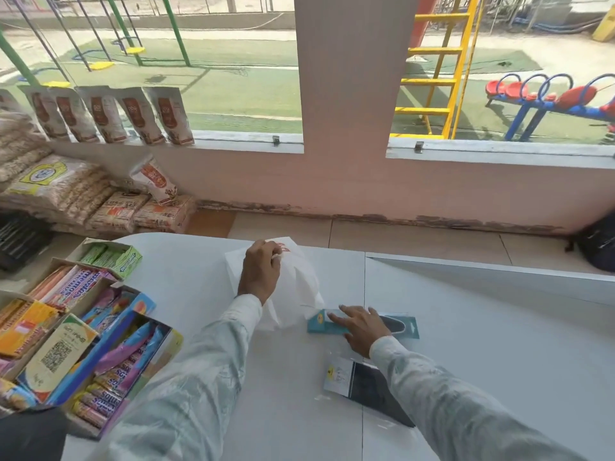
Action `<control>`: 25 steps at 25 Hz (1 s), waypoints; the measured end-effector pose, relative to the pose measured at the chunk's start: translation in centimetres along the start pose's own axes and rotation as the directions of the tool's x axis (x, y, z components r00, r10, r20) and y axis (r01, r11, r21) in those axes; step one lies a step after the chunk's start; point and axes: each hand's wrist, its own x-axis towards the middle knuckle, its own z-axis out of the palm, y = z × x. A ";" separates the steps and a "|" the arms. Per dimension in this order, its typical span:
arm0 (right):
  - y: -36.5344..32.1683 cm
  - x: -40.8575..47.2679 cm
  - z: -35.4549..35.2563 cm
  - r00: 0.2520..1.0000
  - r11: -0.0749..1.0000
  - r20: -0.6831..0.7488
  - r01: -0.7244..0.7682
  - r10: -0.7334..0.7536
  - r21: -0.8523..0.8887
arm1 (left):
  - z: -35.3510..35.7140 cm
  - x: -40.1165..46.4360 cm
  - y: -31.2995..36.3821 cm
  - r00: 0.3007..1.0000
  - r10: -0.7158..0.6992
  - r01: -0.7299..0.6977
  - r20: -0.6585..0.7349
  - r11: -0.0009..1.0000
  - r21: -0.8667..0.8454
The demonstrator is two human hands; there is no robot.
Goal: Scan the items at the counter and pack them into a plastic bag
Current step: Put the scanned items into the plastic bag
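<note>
Head view shows a white counter that fills the lower half of the scene. At 9 o'clock on it stand open cardboard trays of candy, with rolls and packets in purple, orange and green. Near the centre lies a white plastic bag, thin and crumpled, with a small red print at its top edge. The left hand is on top of the bag, and its fingers are closed on the bag's upper edge at 12 o'clock of the bag. At 3 o'clock of the bag, touching its lower corner, lies a flat teal package with a dark oval part behind a clear front. The right hand rests flat on this package with the fingers spread and not gripping. At 6 o'clock of the teal package, just beside the right sleeve, lies a clear sachet with a black item inside and a white label with a little yellow mark.
</note>
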 end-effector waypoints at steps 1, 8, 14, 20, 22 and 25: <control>0.0 -0.1 0.1 0.999 1.000 -0.040 0.012 -0.012 0.000 | 0.1 -0.2 0.0 1.000 0.002 -0.002 0.014 1.000 -0.010; -0.3 -3.5 -0.7 0.897 0.970 -0.389 0.240 -0.210 0.029 | 0.8 -0.6 1.6 0.997 -0.060 0.061 0.048 0.998 -0.018; -3.9 -1.6 -3.9 0.943 0.944 -0.301 -0.034 0.139 0.328 | 1.4 -2.2 3.9 0.988 0.032 -0.029 0.148 0.999 -0.024; -8.0 3.7 -7.3 0.874 0.941 -0.443 -0.045 0.200 0.337 | 1.1 -3.4 3.6 0.991 -0.031 0.051 0.128 0.986 -0.160; -8.4 5.1 -9.1 0.842 0.905 -0.485 -0.007 0.235 0.425 | 0.2 -2.9 3.0 0.996 -0.065 0.074 0.061 0.983 -0.166; -7.8 4.4 -9.0 0.840 0.890 -0.525 0.125 0.141 0.439 | -0.1 -2.4 1.6 0.996 -0.085 0.085 0.004 0.988 -0.126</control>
